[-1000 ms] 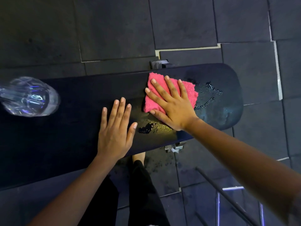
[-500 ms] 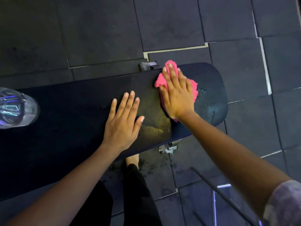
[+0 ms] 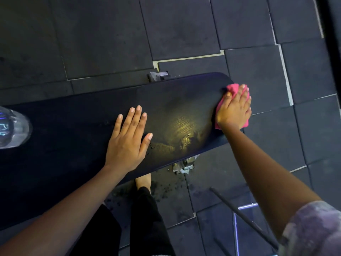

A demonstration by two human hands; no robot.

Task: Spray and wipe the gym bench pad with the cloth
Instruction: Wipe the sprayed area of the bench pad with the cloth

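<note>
The black gym bench pad (image 3: 77, 137) runs from the left edge to a rounded end at the right. A damp sheen shows on its middle. My right hand (image 3: 233, 109) presses a pink cloth (image 3: 232, 89) flat against the pad's rounded right end, and the cloth pokes out above and below my fingers. My left hand (image 3: 129, 139) lies flat on the pad's middle, fingers apart, holding nothing. A clear plastic bottle (image 3: 13, 128) stands on the pad at the far left, partly cut off by the frame.
Dark rubber floor tiles (image 3: 110, 34) surround the bench. Metal bench brackets (image 3: 159, 75) show behind and below the pad. My legs and a bare foot (image 3: 144, 180) are under the near edge. A dark metal bar (image 3: 243, 217) slants at the lower right.
My right hand has slid the pink cloth rightward to the pad's rounded end, and the droplets there are gone. My left hand has stayed flat on the pad.
</note>
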